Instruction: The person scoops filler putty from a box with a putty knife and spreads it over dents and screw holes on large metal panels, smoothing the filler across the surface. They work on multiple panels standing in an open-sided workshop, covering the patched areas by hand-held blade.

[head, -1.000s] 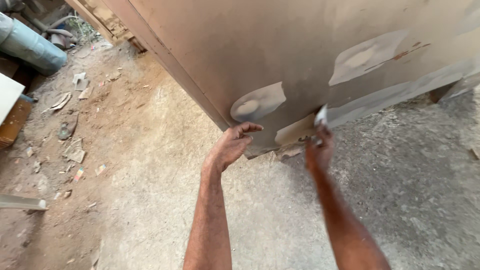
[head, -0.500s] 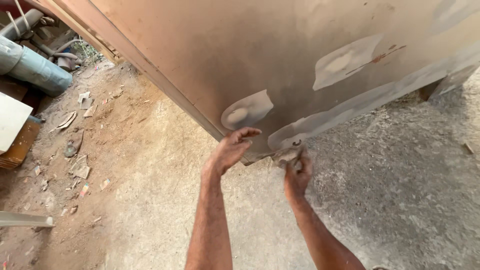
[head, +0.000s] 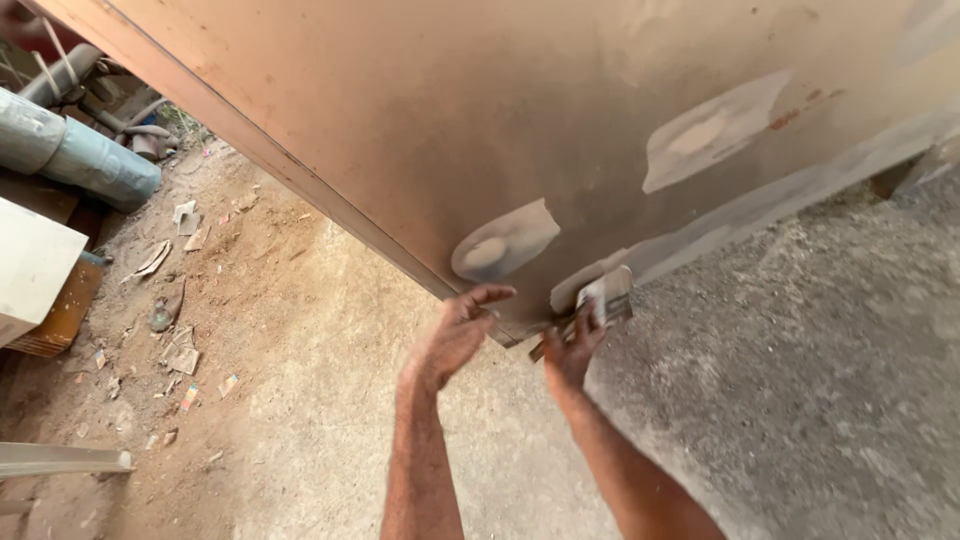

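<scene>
Large brown flat metal panel (head: 420,130) leans over the ground, already carrying pale grey filler patches: an oval one (head: 503,243) at 12 o'clock from the left hand, another (head: 712,132) at upper right, plus a long pale strip (head: 760,215) along the lower edge. Most of the panel is bare brown, so filling looks partly done, with nothing sanded smooth.

Left hand (head: 455,335): fingers released, palm resting at the panel's bottom edge. Right hand (head: 572,350): fingers clenched around a flat putty-coated scraper blade (head: 605,297), pressed to the strip's left end.

Litter at 9 o'clock: small flat paper scraps (head: 180,350), white box (head: 30,265), grey-blue pipe (head: 75,150). No readable labels.
</scene>
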